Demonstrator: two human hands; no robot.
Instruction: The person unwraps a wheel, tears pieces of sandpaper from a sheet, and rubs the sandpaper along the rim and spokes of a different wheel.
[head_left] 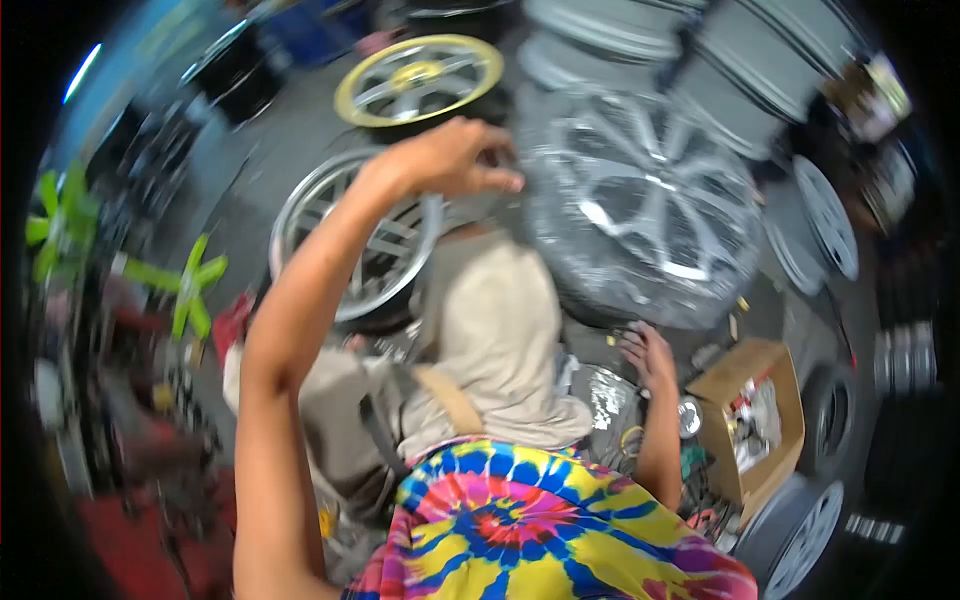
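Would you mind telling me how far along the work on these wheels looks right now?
Done: one silver wheel already sits in clear plastic wrap. In hand: the left hand is raised at the rim of a bare chrome wheel, grip unclear; the right hand rests open on the floor. Left: the chrome wheel and the yellow-rimmed wheel remain unwrapped.

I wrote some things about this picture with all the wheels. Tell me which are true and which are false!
1. The left hand is raised by a silver wheel. True.
2. The right hand grips a hammer. False: it rests low on the floor clutter, holding nothing that shows.
3. One wheel has a yellow rim. True.
4. The cardboard box sits on top of the plastic-wrapped wheel. False: it sits on the floor by the right hand.
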